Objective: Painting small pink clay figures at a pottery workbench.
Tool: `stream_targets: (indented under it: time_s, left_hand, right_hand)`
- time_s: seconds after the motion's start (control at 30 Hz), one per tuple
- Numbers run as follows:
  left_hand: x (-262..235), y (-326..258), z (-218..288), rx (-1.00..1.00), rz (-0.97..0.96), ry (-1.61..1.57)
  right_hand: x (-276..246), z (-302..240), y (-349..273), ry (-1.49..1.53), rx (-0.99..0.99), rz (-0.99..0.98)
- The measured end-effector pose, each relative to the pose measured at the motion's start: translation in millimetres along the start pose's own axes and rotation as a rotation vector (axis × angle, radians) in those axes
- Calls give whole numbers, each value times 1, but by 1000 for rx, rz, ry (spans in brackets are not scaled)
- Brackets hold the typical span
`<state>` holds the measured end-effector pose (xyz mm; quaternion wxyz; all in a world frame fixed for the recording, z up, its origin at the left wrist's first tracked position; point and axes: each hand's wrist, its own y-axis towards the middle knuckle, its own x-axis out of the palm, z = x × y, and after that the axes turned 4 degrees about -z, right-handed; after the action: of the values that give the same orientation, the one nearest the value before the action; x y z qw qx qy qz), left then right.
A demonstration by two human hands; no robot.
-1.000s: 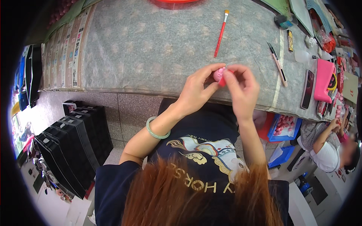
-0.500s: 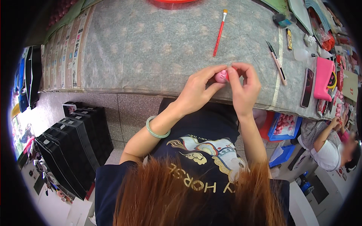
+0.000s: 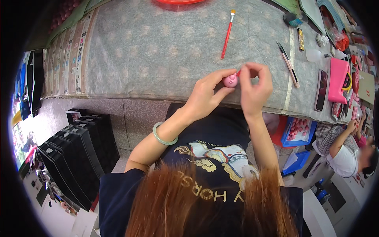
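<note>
glossy pink round plastic-looking figure (image 3: 230,81) pinched in grip of left hand (image 3: 205,93), just past handle end of slim red bristle-tipped paintbrush (image 3: 227,37). right hand (image 3: 256,89) apparently pinching small red piece (image 3: 239,73) beside it. judged step: working that piece; next move calls for steady left hold.

The brush (image 3: 227,37) had a smooth handle (image 3: 226,46) and a shiny metal ferrule (image 3: 232,17). Under it, the cover (image 3: 138,51) looked matt, like cloth. On the brush's near side, the figure (image 3: 230,81) looked like smooth plastic; right of the brush, the phone (image 3: 321,91) had a glossy face.
</note>
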<state>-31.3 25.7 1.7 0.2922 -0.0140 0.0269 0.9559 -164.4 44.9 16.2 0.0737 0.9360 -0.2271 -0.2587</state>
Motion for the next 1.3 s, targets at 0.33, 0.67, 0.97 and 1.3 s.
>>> stream_targets:
  time_s: [0.33,0.67,0.97,1.3]
  left_hand:
    - [-4,3,2,-150,-40,-189]
    - [1,3,5,-25,49,156]
    - [4,5,4,-3,82,171]
    - [6,3,7,-59,96,132]
  right_hand:
    - [-22,-21,-3,651,487,-211]
    - [-5,-19,-15,368,299,-112]
    - [8,0,-8,152,97,79]
    - [-6,6,2,229,232,81]
